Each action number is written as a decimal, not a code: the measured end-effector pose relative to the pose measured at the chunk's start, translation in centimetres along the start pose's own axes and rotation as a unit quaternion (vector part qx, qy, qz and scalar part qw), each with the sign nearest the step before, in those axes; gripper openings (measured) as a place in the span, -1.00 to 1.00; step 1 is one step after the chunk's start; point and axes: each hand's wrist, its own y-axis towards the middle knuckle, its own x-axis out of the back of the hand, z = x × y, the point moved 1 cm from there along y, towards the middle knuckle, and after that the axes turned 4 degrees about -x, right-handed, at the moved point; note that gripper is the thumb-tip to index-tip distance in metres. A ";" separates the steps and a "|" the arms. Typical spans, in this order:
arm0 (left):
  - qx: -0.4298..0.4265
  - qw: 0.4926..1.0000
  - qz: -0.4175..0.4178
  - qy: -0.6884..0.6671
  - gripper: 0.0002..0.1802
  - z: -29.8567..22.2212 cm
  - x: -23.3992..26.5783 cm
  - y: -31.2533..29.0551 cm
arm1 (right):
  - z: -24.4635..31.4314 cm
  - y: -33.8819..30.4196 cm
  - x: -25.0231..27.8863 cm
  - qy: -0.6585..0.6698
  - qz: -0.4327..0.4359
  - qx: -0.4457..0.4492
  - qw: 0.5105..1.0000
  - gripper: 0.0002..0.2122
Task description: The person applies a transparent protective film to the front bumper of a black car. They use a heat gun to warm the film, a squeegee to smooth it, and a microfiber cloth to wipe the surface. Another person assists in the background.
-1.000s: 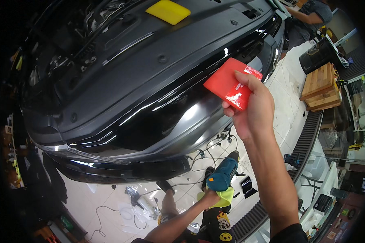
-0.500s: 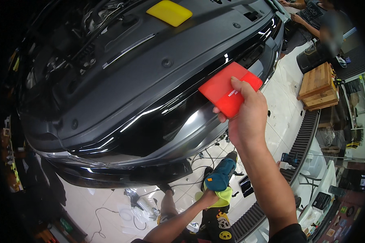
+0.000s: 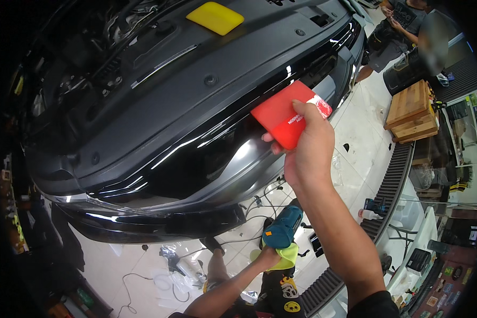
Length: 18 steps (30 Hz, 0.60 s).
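Observation:
My right hand [image 3: 312, 135] is raised in front of the car's bumper [image 3: 196, 164] and grips a flat red squeegee [image 3: 278, 108], thumb on top and fingers underneath. The squeegee is tilted, with part of its right end pale. Lower down, my left hand [image 3: 267, 258] is closed round a teal heat gun [image 3: 282, 228], whose nozzle points up and away. A lime-yellow cloth [image 3: 287, 257] hangs beside the grip, against the same hand. On the black panel above the grille lies a yellow squeegee [image 3: 215, 18].
The car's engine bay is exposed at upper left. Cables and clear plastic scraps [image 3: 183, 270] lie on the tiled floor. A wooden crate [image 3: 409, 112] and a long floor grate [image 3: 389, 185] are at right. Another person [image 3: 405, 24] stands at the far upper right.
Both the red squeegee and the heat gun appear slightly further left, still held. The squeegee has turned a little, and its pale right end now shows. The other person's hands have come closer together.

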 end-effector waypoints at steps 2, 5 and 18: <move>-0.015 1.000 0.007 -0.006 -0.55 -0.3 0.2 -0.4 | -0.2 -0.6 0.6 0.028 0.002 0.008 1.000 -0.65; 0.004 1.000 0.018 0.019 -0.56 -1.7 0.7 -1.0 | -0.5 -1.6 0.7 0.047 0.023 0.018 0.998 -0.71; 0.034 0.999 -0.011 0.014 -0.56 -3.5 1.3 -2.4 | -2.2 -3.9 -2.4 0.014 0.026 -0.025 0.999 -0.70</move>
